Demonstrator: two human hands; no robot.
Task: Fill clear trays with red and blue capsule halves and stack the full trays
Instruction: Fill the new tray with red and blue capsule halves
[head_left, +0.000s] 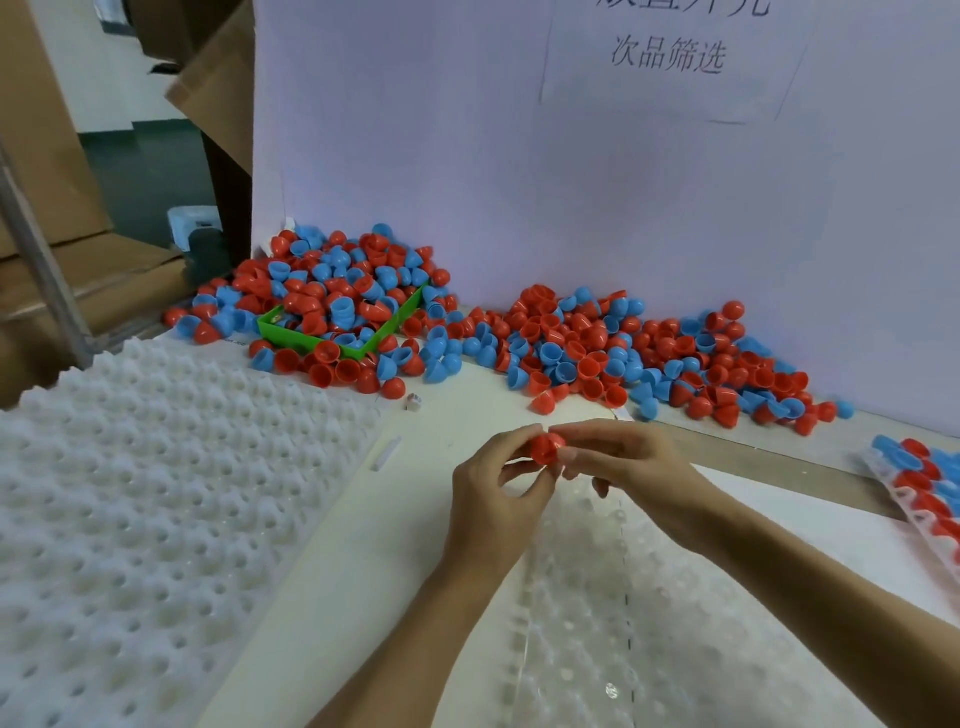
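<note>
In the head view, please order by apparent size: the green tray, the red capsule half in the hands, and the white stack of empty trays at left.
1. White stack of empty trays, though nearness enlarges it.
2. Green tray, partly buried.
3. Red capsule half.

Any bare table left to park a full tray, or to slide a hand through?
Bare strip of table between the white tray stack, the capsule piles and both hands holding a red half. A smaller patch lies between the right hand and the filled tray. Crowded along the back board and around the green bin.
</note>
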